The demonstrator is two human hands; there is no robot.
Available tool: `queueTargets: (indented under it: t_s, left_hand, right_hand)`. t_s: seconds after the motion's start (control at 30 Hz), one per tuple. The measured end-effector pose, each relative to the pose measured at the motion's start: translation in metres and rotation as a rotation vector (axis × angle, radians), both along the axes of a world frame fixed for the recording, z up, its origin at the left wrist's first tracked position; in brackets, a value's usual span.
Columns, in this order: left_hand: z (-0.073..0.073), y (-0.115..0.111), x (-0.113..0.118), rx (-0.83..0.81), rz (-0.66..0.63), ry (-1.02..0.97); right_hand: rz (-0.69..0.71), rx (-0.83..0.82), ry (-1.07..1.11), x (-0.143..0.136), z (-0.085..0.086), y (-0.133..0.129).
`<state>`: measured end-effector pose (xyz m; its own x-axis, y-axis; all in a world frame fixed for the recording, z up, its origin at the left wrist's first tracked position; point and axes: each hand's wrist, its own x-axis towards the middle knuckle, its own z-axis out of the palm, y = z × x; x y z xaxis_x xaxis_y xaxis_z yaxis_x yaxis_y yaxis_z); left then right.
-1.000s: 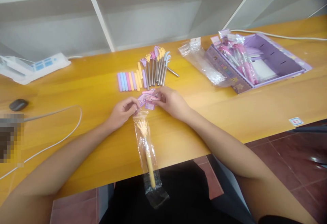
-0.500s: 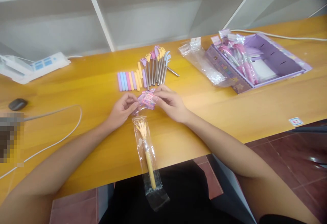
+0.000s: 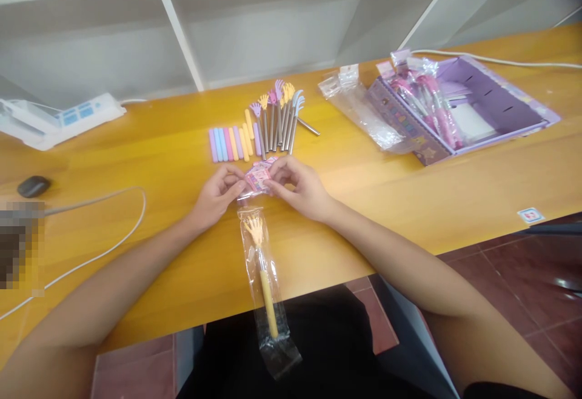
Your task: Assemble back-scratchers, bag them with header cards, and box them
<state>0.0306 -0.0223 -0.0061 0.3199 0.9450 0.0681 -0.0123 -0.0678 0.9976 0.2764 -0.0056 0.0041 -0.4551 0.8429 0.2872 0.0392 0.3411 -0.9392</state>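
Both hands pinch a small pink-and-purple printed card [image 3: 258,177], my left hand [image 3: 220,194] at its left edge and my right hand [image 3: 300,190] at its right. Just below the hands lies a clear bag [image 3: 250,259] with a yellow hand-shaped back scratcher [image 3: 267,296] inside, its lower end past the table edge. Beyond the hands, several metal rods with coloured hand-shaped heads [image 3: 278,114] lie in a bunch. To their left is a row of pastel handle tubes [image 3: 230,144].
At the right stands a purple box [image 3: 504,99] holding wrapped pink scratchers [image 3: 436,111], with clear bags [image 3: 359,108] beside it. A white power strip [image 3: 77,120], black mouse [image 3: 33,187] and cable [image 3: 131,229] lie left. A sticker [image 3: 530,215] is near the right edge.
My right hand has moved slightly left, closer to my left hand, and the card has shifted left and turned a little. The view has shifted slightly.
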Motion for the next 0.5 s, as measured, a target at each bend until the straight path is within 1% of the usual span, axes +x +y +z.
queueTargets:
  t_s: [0.2, 0.5]
  left_hand:
    - [-0.0033, 0.0005, -0.0015, 0.012, 0.004, 0.008]
    - [0.0004, 0.0008, 0.0012, 0.035, -0.002, -0.008]
  right_hand:
    - [-0.025, 0.051, -0.046, 0.0023, -0.0002, 0.0014]
    - [-0.002, 0.147, -0.154, 0.0036, 0.0031, 0.0017]
